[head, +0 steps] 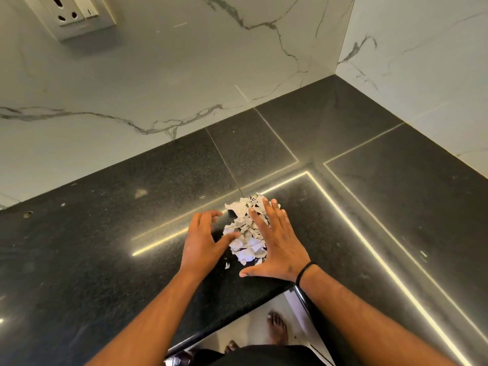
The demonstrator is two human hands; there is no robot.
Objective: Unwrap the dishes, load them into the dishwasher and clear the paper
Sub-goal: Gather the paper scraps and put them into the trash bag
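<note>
A heap of torn and crumpled newspaper scraps [247, 231] lies on the black granite counter [105, 247] near its inner corner. My left hand [203, 239] is on the heap's left side, fingers loosely bent, thumb touching the scraps. My right hand [274, 241] lies flat with straight fingers against the heap's right side, partly covering it. One small scrap [227, 265] lies apart, just in front of the heap. No dishes are in view.
White marble walls [184, 75] close the counter at the back and right. A wall socket [76, 14] sits at the upper left. The counter's front edge [237, 315] runs below my wrists, with the floor and my bare feet [276, 328] beneath.
</note>
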